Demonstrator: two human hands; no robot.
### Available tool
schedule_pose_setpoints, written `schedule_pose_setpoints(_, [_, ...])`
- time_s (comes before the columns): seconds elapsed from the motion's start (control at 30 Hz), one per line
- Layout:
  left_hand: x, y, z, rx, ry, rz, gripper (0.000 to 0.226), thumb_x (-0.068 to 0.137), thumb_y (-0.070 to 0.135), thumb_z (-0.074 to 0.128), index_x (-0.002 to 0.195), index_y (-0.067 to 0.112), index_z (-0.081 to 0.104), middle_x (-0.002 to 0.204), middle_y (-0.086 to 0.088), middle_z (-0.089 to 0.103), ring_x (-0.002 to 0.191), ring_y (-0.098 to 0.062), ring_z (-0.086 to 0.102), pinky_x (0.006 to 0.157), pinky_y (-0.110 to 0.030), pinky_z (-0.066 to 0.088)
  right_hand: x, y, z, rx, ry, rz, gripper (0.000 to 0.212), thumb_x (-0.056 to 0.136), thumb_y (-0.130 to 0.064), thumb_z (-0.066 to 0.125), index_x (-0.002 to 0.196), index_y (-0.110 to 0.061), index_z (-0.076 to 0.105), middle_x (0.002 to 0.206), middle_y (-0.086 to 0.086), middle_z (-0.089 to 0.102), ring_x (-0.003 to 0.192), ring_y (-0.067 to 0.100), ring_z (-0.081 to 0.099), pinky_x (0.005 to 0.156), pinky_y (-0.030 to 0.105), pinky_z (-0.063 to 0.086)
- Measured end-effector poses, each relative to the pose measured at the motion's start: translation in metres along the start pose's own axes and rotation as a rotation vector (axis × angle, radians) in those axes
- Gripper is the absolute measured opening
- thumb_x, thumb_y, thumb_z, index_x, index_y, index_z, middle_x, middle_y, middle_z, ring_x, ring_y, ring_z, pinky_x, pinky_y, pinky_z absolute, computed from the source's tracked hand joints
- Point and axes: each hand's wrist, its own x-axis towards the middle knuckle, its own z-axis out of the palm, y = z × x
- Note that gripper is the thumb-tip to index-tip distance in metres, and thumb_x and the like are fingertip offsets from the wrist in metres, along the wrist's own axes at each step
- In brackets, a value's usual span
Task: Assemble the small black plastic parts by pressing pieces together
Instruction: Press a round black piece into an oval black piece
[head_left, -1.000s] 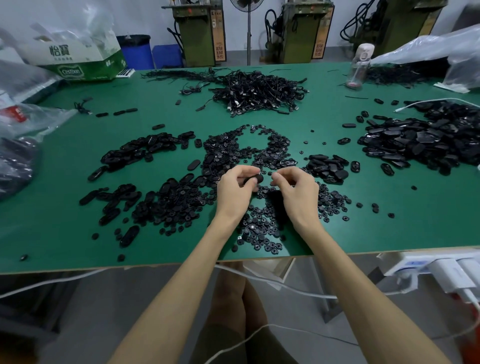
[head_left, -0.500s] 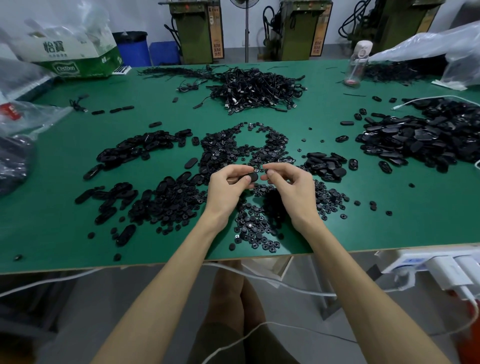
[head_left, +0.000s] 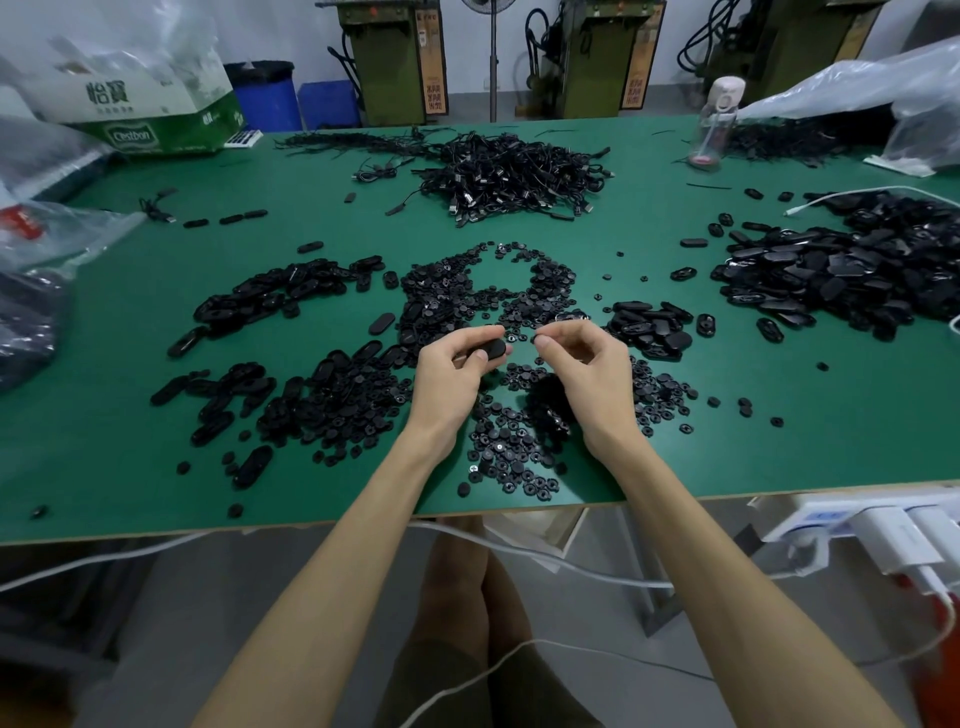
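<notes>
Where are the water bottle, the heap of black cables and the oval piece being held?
Water bottle (head_left: 714, 130): head view, clear body.
Heap of black cables (head_left: 514, 176): head view, heap's middle.
Oval black piece (head_left: 496, 347): head view, top face, held by left hand (head_left: 448, 375).

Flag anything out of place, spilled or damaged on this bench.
Nothing looks damaged. A white cable lies along the far side of the right-hand pile of oval shells. A few stray black parts sit close to the table's front edge, where they could get knocked off.
</notes>
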Motion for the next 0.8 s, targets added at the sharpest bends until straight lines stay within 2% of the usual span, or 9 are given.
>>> schedule_pose_setpoints(0.1, [-0.0002,0.0011,0.0002,0.005,-0.013,-0.005,0.04,0.099,-0.017,0.043,0.123,0.0,0.07,0.119,-0.008,0.072,0.107,-0.015,0.074,0.101,-0.028,0.056,-0.0002,-0.0003,0.0011,0.007,-0.031,0.011,0.005,0.093,-0.016,0.075,0.094,-0.021,0.075,0.084,-0.001,0.073,0.076,0.007,0.062,0.074,0.024,0.054])
schedule_pose_setpoints(0.23, [-0.0011,0.0024,0.001,0.019,-0.035,0.004,0.042,0.098,-0.018,0.044,0.125,0.001,0.069,0.122,-0.011,0.072,0.114,-0.017,0.071,0.102,-0.031,0.056,0.0004,0.0001,0.0018,0.017,-0.039,0.019,0.006,0.091,-0.013,0.076,0.093,-0.018,0.075,0.081,-0.002,0.074,0.075,0.008,0.066,0.074,0.025,0.056])
schedule_pose_setpoints(0.4, [-0.0034,0.0047,0.0013,0.029,-0.069,0.019,0.036,0.1,-0.014,0.05,0.125,0.004,0.068,0.122,-0.01,0.071,0.115,-0.017,0.069,0.1,-0.031,0.057,0.0005,0.0001,0.0019,0.001,-0.07,0.023,0.006,0.089,-0.014,0.078,0.093,-0.018,0.076,0.086,0.001,0.077,0.084,0.021,0.074,0.086,0.041,0.061])
schedule_pose_setpoints(0.53, [-0.0047,0.0055,0.0008,0.012,-0.085,0.04,0.033,0.1,-0.012,0.052,0.125,0.003,0.068,0.122,-0.011,0.071,0.113,-0.018,0.07,0.097,-0.031,0.058,0.0006,0.0003,0.0021,0.001,-0.083,0.028,0.007,0.088,-0.015,0.08,0.092,-0.018,0.077,0.085,0.001,0.078,0.085,0.023,0.074,0.088,0.045,0.06])
schedule_pose_setpoints(0.67, [-0.0055,0.0056,0.0,-0.017,-0.075,0.054,0.032,0.097,-0.013,0.058,0.124,0.001,0.069,0.116,-0.012,0.075,0.111,-0.02,0.072,0.097,-0.033,0.058,0.0013,0.0006,0.0015,-0.006,-0.093,0.028,0.006,0.088,-0.016,0.08,0.092,-0.019,0.078,0.085,0.0,0.077,0.085,0.023,0.073,0.086,0.043,0.061])
schedule_pose_setpoints(0.8, [-0.0053,0.0045,-0.0015,-0.093,-0.04,0.037,0.029,0.095,-0.012,0.061,0.122,-0.004,0.069,0.11,-0.015,0.077,0.106,-0.024,0.074,0.093,-0.033,0.06,0.0008,0.0009,0.0003,-0.029,-0.098,0.005,0.005,0.088,-0.019,0.081,0.09,-0.023,0.078,0.083,-0.004,0.076,0.078,0.015,0.069,0.079,0.034,0.058])
